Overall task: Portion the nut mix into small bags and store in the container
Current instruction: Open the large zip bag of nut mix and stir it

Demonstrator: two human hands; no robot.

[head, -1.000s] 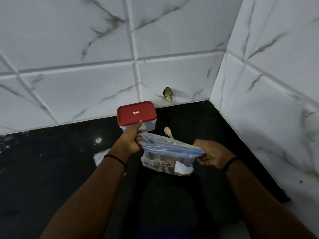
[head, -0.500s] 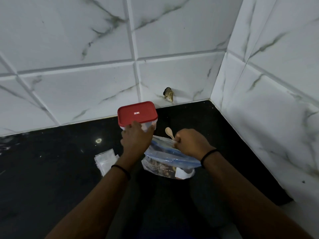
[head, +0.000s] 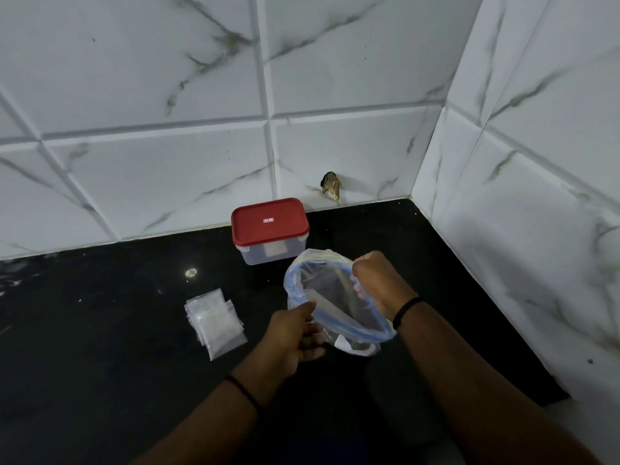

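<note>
Both hands (head: 295,333) (head: 379,283) pinch zip bag (head: 339,293) rim — mouth wide.

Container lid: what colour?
Red, on the lid of the clear container; the head view shows it.

On the counter (head: 100,330), a lidded container (head: 270,231) sits against the back wall, the zip bag (head: 335,297) just before it, small bags (head: 216,322) left.

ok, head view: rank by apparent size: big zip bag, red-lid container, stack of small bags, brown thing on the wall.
1. big zip bag, though it sits nearer the camera
2. red-lid container and stack of small bags: look about alike, not ranked
3. brown thing on the wall, clearly smallest
</note>
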